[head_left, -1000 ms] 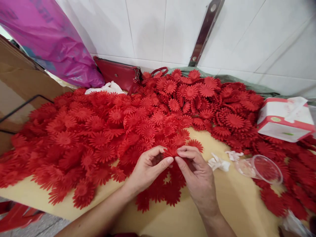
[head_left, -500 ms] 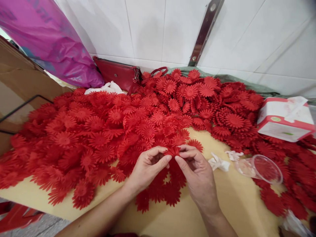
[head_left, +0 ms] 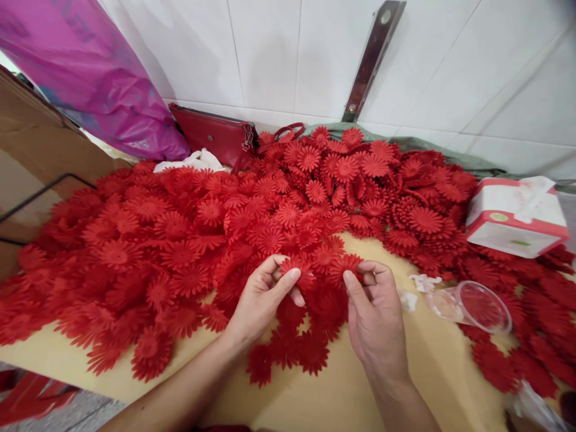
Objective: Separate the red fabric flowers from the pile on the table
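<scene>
Over the yellow tabletop [head_left: 436, 354], near its front edge, we hold two red pieces side by side, just apart. Our left hand [head_left: 258, 294] pinches the first flower [head_left: 302, 273] by its rim, thumb on top and fingers curled beneath. Our right hand [head_left: 378, 318] grips the second flower [head_left: 344, 270] the same way, thumb laid across the petals (its fingertips are partly hidden behind them). Both grasps look light, nothing clenched. Directly below and between our hands hang or lie more dark red petals; we cannot tell whether any are joined to what we hold. Beyond them spreads the big heap [head_left: 180, 240] of similar flowers, reaching back toward the red purse [head_left: 216, 135] by the tiled wall [head_left: 270, 54]. To our right sit a clear plastic cup [head_left: 483, 306], tipped over, and a tissue box [head_left: 517, 216].
</scene>
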Action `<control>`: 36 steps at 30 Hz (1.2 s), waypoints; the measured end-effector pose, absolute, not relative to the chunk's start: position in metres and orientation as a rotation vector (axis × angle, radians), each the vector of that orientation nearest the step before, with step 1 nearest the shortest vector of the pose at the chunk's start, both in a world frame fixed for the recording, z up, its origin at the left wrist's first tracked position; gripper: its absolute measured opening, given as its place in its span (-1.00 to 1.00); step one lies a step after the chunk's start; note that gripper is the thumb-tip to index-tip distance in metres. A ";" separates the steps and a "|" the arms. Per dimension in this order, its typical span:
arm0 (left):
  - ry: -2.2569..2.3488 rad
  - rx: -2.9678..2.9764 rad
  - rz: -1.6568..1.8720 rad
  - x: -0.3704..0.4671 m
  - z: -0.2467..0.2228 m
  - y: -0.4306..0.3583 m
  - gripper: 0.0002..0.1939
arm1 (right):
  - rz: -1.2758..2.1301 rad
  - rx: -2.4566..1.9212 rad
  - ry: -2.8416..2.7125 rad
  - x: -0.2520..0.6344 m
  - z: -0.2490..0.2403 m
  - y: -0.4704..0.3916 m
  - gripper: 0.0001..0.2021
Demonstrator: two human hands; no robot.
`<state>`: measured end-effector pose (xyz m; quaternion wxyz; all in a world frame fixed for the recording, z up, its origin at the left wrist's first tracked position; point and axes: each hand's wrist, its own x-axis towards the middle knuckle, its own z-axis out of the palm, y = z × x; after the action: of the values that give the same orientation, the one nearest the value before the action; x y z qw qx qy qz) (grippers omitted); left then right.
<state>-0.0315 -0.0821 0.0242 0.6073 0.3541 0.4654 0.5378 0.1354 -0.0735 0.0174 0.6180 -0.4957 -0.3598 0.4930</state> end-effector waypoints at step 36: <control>1.173 1.263 1.189 -0.028 0.028 -0.089 -0.70 | 1.197 -1.248 -1.479 0.127 0.026 -0.087 -0.65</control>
<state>-0.0280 -0.0889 0.0277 0.5002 0.5223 0.4853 0.4915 0.1271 -0.0874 0.0255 0.4198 -0.4977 -0.5898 0.4777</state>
